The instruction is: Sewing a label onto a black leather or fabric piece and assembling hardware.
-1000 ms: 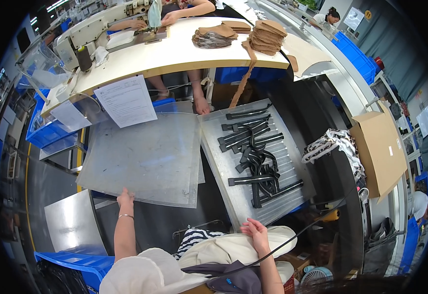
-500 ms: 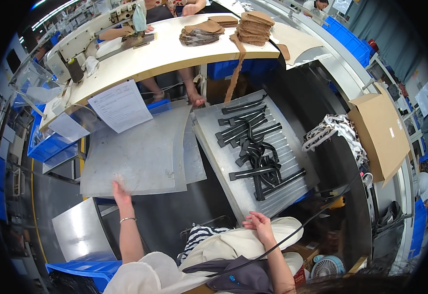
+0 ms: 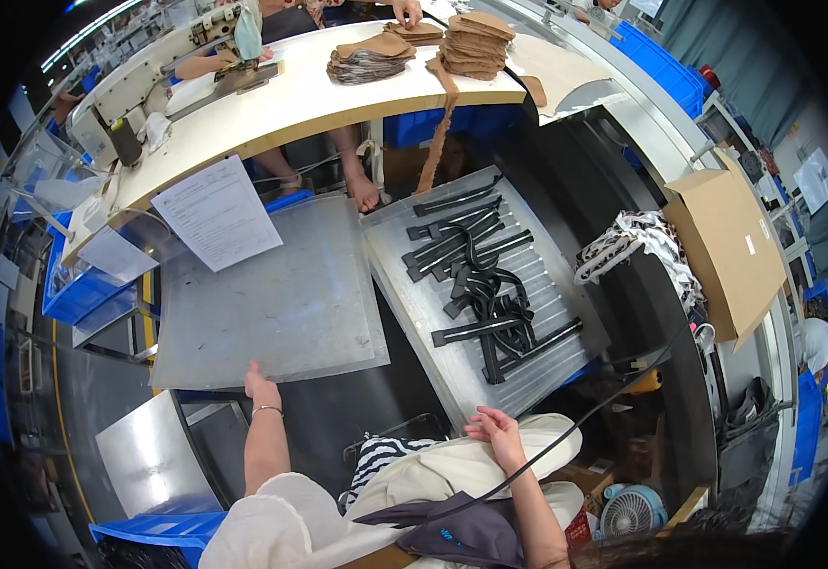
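My left hand (image 3: 261, 386) is at the near edge of a large translucent plastic sheet (image 3: 272, 303), its fingers closed at the edge. Part of the fingertips is hard to make out. My right hand (image 3: 496, 432) hovers above my lap near the low corner of a pale ridged tray (image 3: 452, 394). Its fingers are apart, loosely bent, with nothing in them. A tangle of black straps (image 3: 490, 294) with pale stripes lies on the tray. The sheet lies to the left of the tray.
Ahead, a curved table (image 3: 319, 100) carries brown fabric stacks (image 3: 475, 47) and a sewing machine (image 3: 129, 95); a co-worker sits there, bare foot (image 3: 362, 192) near the sheet. A cardboard box (image 3: 722, 256) and bundled cloth (image 3: 627, 247) are right. A black cable (image 3: 575, 446) crosses near my right arm.
The plastic sheet has shifted right, and the second sheet that stuck out beside it no longer shows separately. My left hand moved right with it. The co-worker's hand reached the brown stacks.
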`<state>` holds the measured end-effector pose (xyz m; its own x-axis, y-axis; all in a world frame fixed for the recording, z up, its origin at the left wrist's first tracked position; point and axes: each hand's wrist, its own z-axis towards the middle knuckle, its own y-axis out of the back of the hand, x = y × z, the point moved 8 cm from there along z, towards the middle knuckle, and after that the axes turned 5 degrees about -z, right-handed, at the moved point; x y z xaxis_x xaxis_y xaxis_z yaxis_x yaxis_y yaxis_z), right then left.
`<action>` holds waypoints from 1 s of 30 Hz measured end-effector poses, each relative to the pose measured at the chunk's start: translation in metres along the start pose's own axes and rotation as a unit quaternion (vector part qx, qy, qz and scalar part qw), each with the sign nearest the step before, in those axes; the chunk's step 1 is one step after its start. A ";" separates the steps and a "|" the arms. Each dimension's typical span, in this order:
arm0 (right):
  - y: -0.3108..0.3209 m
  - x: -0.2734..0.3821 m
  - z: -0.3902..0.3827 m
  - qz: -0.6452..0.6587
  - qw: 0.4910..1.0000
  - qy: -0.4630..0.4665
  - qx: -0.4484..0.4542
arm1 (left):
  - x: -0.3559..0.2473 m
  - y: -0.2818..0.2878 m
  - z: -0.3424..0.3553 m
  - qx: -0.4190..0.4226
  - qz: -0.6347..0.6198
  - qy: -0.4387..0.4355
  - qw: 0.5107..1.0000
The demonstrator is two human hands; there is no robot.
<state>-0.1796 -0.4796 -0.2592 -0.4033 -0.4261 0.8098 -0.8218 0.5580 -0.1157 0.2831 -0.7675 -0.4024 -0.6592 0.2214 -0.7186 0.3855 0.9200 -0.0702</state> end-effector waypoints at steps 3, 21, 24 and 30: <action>-0.006 -0.002 0.002 -0.003 1.000 -0.005 0.011 | -0.027 0.006 0.044 0.021 -0.019 -0.060 0.998; 0.004 0.013 -0.013 0.041 0.998 0.025 -0.032 | -0.048 0.013 0.038 0.043 0.224 -0.107 0.968; 0.038 0.027 -0.045 0.125 0.978 0.085 -0.141 | -0.064 0.025 0.017 -0.090 0.378 -0.143 0.910; 0.115 0.070 -0.152 0.271 0.883 0.221 -0.313 | -0.048 -0.079 -0.189 0.474 0.196 -0.220 0.830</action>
<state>-0.2415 -0.3373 -0.1285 -0.3589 0.2660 0.8946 -0.1182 0.9379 -0.3263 0.1624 -0.7893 -0.2315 -0.1438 0.1116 -0.9833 0.9867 0.0924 -0.1338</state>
